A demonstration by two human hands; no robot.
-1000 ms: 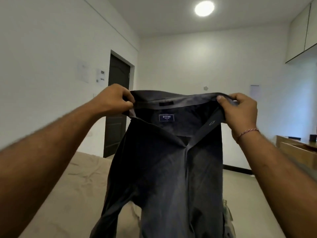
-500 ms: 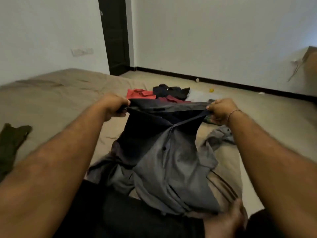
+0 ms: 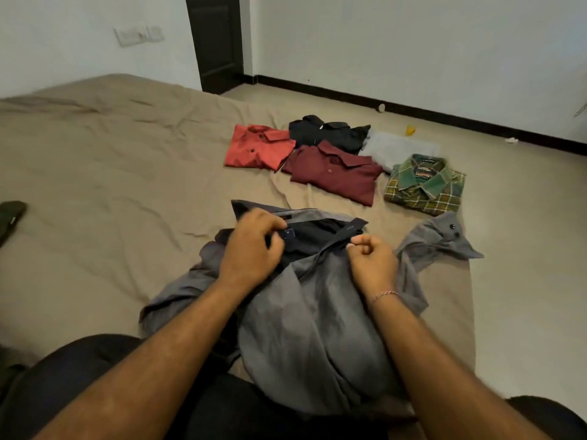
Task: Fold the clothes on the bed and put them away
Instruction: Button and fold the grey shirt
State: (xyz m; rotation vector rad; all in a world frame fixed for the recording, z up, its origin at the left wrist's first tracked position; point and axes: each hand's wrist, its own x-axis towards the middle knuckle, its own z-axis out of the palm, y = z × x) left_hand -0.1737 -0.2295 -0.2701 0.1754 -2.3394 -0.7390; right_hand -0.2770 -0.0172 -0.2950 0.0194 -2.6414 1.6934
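A dark olive-green garment (image 3: pixel 11 217) lies at the left edge of the wide bed (image 3: pixel 104 173), which is covered in a creased tan sheet. Towards the middle, the left hand (image 3: pixel 252 247) has its fingers curled round the collar of a crumpled grey button-up cotton shirt (image 3: pixel 305 328), close to the small navy label. This shirt lies spread on the bed just in front of the person's dark-trousered knees, collar pointing away, one cuffed sleeve flung out towards the bed's right edge. The right hand (image 3: pixel 371 263) pinches the shirt's front placket beside the collar, fingers clenched on the cloth. Beyond the grey shirt, near the bed's far right corner, folded clothes lie in a close group: a coral-red folded shirt (image 3: pixel 257 147), a black folded shirt (image 3: pixel 330 133) behind, a maroon folded polo shirt (image 3: pixel 333 173) touching both, a pale grey folded garment (image 3: pixel 397 149), and a green-and-yellow plaid folded shirt (image 3: pixel 425 185) nearest the edge. A dark door (image 3: pixel 216 42) stands past the bed.
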